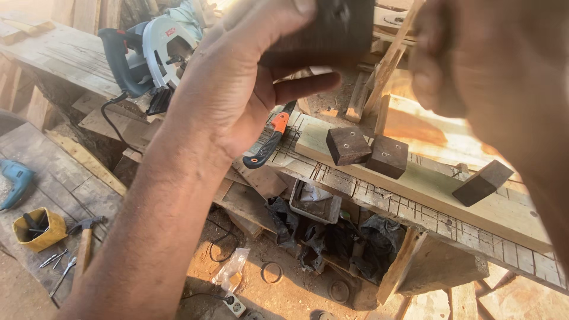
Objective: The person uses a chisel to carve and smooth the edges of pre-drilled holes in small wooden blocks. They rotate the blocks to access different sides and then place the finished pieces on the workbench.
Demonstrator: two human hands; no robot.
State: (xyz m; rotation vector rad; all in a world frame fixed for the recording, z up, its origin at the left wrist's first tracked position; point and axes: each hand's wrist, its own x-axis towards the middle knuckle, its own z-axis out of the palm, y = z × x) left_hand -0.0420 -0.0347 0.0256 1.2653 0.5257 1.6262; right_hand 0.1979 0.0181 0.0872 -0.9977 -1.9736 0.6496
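My left hand (249,77) is raised close to the camera and grips a dark wooden block (332,29) by its near side, thumb on top. My right hand (474,53) is blurred at the upper right, right beside the same block; whether it touches or holds anything is hidden. Below them, three similar dark wooden blocks lie on a pale plank (427,184): two side by side (348,146) (388,156) and one tilted further right (481,182). An orange and black handled saw (268,142) rests on the bench by my left wrist.
A blue and white circular saw (151,56) sits on boards at the upper left. On the floor are a blue drill (16,181), a yellow tub (38,228), a hammer (85,243), loose nails, a power strip (234,303) and dark bags under the bench.
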